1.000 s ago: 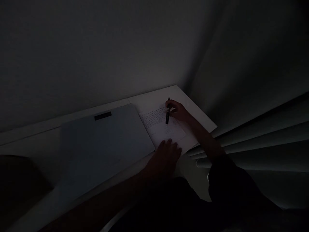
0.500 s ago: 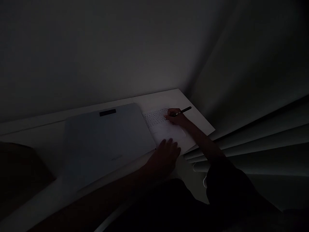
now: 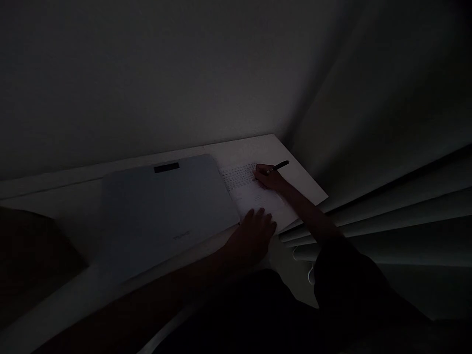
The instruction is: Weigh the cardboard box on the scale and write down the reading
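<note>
While the room lay almost dark, the white desk (image 3: 291,162) carried a closed grey laptop (image 3: 165,211) and, just beside it on the right, a sheet of paper (image 3: 254,196) with faint rows of writing. The left hand (image 3: 254,233) rested flat on the paper's near edge, fingers spread. The right hand (image 3: 267,178) had its grip closed around a black pen (image 3: 278,167), tip on the paper.
</note>
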{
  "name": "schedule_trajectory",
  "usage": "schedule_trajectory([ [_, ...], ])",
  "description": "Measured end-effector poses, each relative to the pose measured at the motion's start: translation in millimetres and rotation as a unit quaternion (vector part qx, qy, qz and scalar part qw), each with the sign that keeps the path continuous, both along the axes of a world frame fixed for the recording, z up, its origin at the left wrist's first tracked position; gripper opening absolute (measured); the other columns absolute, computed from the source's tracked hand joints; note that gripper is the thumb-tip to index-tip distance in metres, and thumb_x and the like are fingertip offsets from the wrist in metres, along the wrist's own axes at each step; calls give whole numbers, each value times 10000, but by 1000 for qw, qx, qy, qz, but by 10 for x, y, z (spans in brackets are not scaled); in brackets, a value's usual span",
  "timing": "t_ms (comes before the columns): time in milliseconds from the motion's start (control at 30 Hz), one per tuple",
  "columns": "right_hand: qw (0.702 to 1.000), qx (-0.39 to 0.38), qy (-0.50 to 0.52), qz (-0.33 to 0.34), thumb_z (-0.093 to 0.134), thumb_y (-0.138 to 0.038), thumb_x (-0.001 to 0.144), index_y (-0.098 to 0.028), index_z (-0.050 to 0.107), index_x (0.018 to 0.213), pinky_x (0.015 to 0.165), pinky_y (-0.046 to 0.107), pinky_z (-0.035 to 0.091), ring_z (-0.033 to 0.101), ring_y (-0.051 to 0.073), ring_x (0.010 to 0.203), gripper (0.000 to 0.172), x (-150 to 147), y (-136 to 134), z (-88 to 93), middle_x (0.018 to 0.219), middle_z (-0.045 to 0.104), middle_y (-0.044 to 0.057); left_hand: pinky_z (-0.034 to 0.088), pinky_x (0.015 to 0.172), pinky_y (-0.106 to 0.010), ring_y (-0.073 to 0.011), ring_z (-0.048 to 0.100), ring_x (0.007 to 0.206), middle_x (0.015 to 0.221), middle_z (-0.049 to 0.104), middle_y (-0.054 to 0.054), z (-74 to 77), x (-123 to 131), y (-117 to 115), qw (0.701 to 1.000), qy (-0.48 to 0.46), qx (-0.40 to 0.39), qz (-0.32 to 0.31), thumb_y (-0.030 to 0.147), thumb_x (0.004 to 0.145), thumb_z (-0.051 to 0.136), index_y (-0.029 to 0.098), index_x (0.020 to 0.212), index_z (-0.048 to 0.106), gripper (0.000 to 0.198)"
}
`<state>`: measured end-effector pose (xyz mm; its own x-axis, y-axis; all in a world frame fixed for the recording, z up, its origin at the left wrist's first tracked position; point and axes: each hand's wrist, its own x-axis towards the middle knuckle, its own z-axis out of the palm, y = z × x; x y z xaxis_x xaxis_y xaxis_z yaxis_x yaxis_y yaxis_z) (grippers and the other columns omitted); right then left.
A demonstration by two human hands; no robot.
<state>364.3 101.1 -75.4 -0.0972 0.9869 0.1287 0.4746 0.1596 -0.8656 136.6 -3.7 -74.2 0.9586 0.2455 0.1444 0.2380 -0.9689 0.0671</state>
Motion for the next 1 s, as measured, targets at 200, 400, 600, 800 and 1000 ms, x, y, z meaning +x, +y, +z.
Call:
schedule_trajectory([
  [200,1000,-13,-2,0,539,-342,980,-177,432,705,386,181,339,443,113,415,338,-13,-6,24,502,475,-14,310,1155,-550,-373,381,1407,1474,479,-135,-6,10,16,1000,-5,10,2,280,1004,410,134,1420,534,458],
  [400,1000,-24,1,-19,522,-306,1003,-175,464,723,378,188,346,443,118,401,314,-37,0,44,502,483,-14,290,1165,-541,-368,373,1407,1481,466,-136,-70,2,12,1000,-15,17,1,298,1004,416,138,1422,521,460],
  [600,999,-27,14,-12,517,-247,983,-179,415,683,369,174,314,421,108,392,324,-68,-25,87,479,457,-20,299,1155,-556,-381,369,1413,1497,454,-147,-8,-7,12,1000,0,11,-4,273,1015,387,125,1432,515,461],
  [800,997,-2,62,-39,526,-292,940,-176,457,676,328,179,288,401,116,353,296,-48,-6,68,457,458,-14,280,1167,-558,-379,353,1430,1499,448,-153,34,-4,13,1000,15,-7,2,269,1006,421,126,1437,507,462],
  [1000,995,-2,75,-72,579,-387,851,-182,456,679,307,179,279,393,116,338,294,-20,8,68,455,452,-13,287,1157,-559,-385,365,1417,1500,446,-152,0,1,22,1000,20,4,-5,270,1014,392,126,1443,499,465],
])
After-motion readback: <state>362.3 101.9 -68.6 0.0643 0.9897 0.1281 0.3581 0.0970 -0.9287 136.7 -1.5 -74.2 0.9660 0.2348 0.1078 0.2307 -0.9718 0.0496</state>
